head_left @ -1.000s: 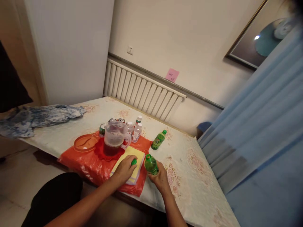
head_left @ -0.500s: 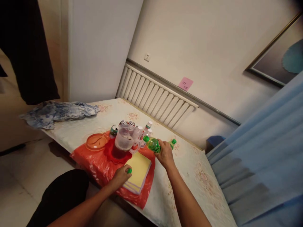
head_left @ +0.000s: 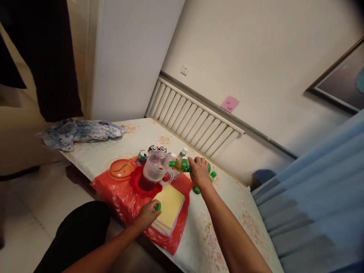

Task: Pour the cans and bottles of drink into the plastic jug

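Note:
My right hand [head_left: 200, 172] grips a green-labelled drink bottle [head_left: 183, 165] with yellowish liquid. The bottle lies almost level, its neck towards the pitcher and close to the rim on the handle side. A green bottle cap [head_left: 158, 207] is pinched in my left hand [head_left: 149, 214], above the near edge of a yellow paper pad [head_left: 172, 204]. The clear plastic pitcher [head_left: 156, 172] holds dark liquid and stands on a red scalloped dish [head_left: 136, 187]. Behind my right hand, another green-capped bottle [head_left: 213, 176] is partly hidden.
An orange round lid [head_left: 121, 171] lies on the red plastic sheet [head_left: 113, 193]. Several drink cans [head_left: 142, 157] and white-capped bottles [head_left: 183, 152] cluster behind the pitcher. Patterned cloth [head_left: 85, 134] lies at the far left of the table [head_left: 227, 212]. A blue curtain [head_left: 321, 189] hangs at right.
My right hand has brought the bottle's neck nearer the pitcher and turned the bottle closer to level. My left hand still pinches the cap over the pad. The view has shifted slightly left.

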{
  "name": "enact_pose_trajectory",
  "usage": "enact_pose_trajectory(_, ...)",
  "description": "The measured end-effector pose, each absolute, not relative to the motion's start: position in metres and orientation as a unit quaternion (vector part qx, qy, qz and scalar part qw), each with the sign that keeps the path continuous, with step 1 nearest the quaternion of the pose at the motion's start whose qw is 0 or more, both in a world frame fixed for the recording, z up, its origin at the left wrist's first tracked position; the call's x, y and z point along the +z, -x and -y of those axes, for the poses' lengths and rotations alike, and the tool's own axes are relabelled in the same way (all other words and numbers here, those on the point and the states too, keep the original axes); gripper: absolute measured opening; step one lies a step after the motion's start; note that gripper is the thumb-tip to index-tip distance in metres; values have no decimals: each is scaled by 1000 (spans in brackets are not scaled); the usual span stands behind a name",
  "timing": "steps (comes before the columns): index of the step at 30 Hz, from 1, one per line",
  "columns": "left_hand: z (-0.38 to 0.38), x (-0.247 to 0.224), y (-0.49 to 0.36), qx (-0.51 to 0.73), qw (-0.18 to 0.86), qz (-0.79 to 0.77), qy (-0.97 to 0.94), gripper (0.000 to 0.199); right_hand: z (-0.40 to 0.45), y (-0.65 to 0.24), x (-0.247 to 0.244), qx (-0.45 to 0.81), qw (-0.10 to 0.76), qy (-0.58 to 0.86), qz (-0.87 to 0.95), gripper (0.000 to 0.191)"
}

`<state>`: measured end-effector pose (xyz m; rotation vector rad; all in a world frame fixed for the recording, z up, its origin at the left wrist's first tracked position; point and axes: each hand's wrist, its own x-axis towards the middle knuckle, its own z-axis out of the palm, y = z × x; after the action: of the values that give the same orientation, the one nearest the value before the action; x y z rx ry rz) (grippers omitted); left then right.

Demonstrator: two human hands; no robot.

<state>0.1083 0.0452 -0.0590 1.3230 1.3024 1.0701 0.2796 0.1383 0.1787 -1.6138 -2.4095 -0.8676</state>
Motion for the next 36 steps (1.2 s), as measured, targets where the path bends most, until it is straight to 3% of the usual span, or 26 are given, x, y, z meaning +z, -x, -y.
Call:
enact_pose_trajectory(19,-46,-65,-109,467,546,-480,-503,30,-139,-241,221,-349,-1,446,824,36)
enact_pose_trajectory(36,-49,-71,-112,493,582,-474,-440,39,-140,-231,229,-389,-16,385,837,28)
